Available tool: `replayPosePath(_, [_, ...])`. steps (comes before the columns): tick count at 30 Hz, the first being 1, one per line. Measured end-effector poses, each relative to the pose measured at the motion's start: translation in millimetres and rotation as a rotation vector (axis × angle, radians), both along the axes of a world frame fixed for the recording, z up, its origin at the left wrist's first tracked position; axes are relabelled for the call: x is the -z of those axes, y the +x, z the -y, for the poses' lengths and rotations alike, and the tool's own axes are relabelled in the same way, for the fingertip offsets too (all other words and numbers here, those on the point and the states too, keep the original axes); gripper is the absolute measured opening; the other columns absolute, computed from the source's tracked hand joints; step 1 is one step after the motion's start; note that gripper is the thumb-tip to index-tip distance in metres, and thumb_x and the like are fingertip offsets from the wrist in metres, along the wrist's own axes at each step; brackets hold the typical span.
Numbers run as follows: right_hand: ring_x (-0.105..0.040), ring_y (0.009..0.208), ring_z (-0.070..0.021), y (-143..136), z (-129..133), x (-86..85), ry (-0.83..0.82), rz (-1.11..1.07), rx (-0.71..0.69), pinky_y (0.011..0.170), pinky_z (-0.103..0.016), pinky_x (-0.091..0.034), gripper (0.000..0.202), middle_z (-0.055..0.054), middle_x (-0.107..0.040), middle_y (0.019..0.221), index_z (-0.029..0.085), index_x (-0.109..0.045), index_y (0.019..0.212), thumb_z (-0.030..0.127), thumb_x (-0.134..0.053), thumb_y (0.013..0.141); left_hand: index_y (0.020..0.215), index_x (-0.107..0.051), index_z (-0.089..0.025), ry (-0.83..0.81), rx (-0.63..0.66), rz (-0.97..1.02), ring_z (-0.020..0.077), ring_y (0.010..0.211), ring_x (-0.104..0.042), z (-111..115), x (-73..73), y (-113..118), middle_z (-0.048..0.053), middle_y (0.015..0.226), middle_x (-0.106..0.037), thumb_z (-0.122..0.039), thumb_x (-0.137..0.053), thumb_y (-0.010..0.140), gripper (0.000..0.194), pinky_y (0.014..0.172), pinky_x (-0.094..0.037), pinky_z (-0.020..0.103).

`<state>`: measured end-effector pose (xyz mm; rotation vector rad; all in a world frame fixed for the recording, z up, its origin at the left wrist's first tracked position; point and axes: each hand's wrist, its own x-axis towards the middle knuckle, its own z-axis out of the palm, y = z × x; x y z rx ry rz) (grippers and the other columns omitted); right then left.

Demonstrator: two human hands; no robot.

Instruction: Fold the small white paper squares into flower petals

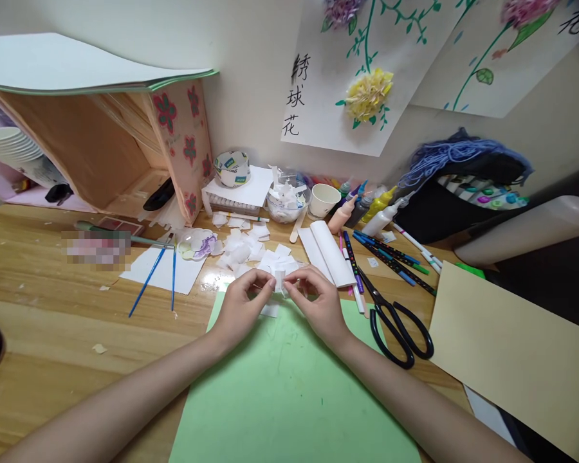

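Observation:
Between both hands is a small white paper piece (pixel 280 281), held up over the far edge of a green sheet (pixel 294 386). My left hand (pixel 244 305) pinches its left side between thumb and fingers. On the opposite side, my right hand (pixel 318 305) pinches the same piece. Just beyond the fingertips lies a loose pile of white paper pieces (pixel 244 247). Another white scrap (pixel 270 310) rests on the green sheet below the left fingers.
Black-handled scissors (pixel 399 328) and a rolled white paper (pixel 330 254) lie to the right, near several markers (pixel 390 257). Behind stand a bowl of scraps (pixel 288 204), a paper cup (pixel 324 199) and paint bottles (pixel 345 215). Paintbrushes (pixel 147 283) lie left, before a decorated box (pixel 183 148).

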<state>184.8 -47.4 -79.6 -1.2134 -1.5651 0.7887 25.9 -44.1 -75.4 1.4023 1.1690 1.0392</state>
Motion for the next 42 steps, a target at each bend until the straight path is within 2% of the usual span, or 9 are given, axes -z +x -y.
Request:
replayPosePath(3, [-0.051, 0.068, -0.0139, 0.0, 1.1, -0.4, -0.027, 0.004, -0.058, 0.060, -0.027, -0.040, 0.008, -0.003, -0.063, 0.079, 0.019, -0.066, 0.084, 0.025, -0.061, 0.082, 0.082, -0.062, -0.017, -0.002, 0.006, -0.020, 0.0106, 0.072, -0.057, 0.4, 0.8, 0.6, 0.001, 0.080, -0.063, -0.033, -0.057, 0.083, 0.017, 0.066, -0.044, 0.020])
replayPosePath(11, [-0.053, 0.067, -0.0139, 0.2, 0.8, -1.1, -0.043, -0.014, -0.079, 0.057, -0.027, -0.039, 0.011, -0.004, -0.067, 0.078, 0.019, -0.070, 0.081, 0.026, -0.061, 0.082, 0.082, -0.065, -0.017, 0.027, -0.027, -0.070, 0.0097, 0.067, -0.057, 2.4, 2.0, 1.1, 0.001, 0.078, -0.066, -0.036, -0.063, 0.079, 0.019, 0.063, -0.045, 0.020])
replayPosePath(17, [-0.054, 0.065, -0.0135, 0.6, 0.3, -0.4, -0.075, -0.038, -0.071, 0.056, -0.026, -0.040, 0.014, -0.004, -0.067, 0.076, 0.017, -0.070, 0.080, 0.027, -0.061, 0.081, 0.082, -0.066, -0.016, 0.037, -0.011, -0.080, 0.0103, 0.066, -0.056, 1.8, 2.2, 0.7, 0.002, 0.078, -0.066, -0.037, -0.060, 0.080, 0.021, 0.061, -0.044, 0.021])
replayPosePath(26, [-0.053, 0.064, -0.0140, 1.2, 0.7, -2.2, -0.093, -0.014, -0.078, 0.055, -0.027, -0.040, 0.014, -0.004, -0.067, 0.074, 0.018, -0.070, 0.078, 0.028, -0.061, 0.080, 0.079, -0.064, -0.015, 0.062, -0.021, -0.108, 0.0092, 0.059, -0.050, 1.3, 1.0, 1.6, 0.001, 0.070, -0.061, -0.034, -0.063, 0.078, 0.019, 0.055, -0.040, 0.021])
replayPosePath(34, [-0.052, 0.061, -0.0129, 1.1, -0.2, -1.3, -0.138, -0.030, -0.078, 0.055, -0.025, -0.041, 0.012, -0.004, -0.067, 0.072, 0.017, -0.069, 0.074, 0.026, -0.062, 0.077, 0.081, -0.063, -0.016, 0.102, -0.061, -0.169, 0.0090, 0.061, -0.051, 3.0, -1.8, 2.2, 0.000, 0.072, -0.061, -0.032, -0.063, 0.077, 0.017, 0.057, -0.042, 0.020])
replayPosePath(42, [-0.051, 0.057, -0.0121, 0.9, -0.6, -1.3, -0.147, -0.030, -0.090, 0.052, -0.025, -0.039, 0.012, -0.003, -0.066, 0.066, 0.015, -0.069, 0.072, 0.025, -0.063, 0.075, 0.078, -0.063, -0.015, 0.140, -0.043, -0.204, 0.0098, 0.061, -0.052, 5.0, -3.0, 2.5, 0.001, 0.072, -0.062, -0.029, -0.061, 0.077, 0.014, 0.059, -0.043, 0.021])
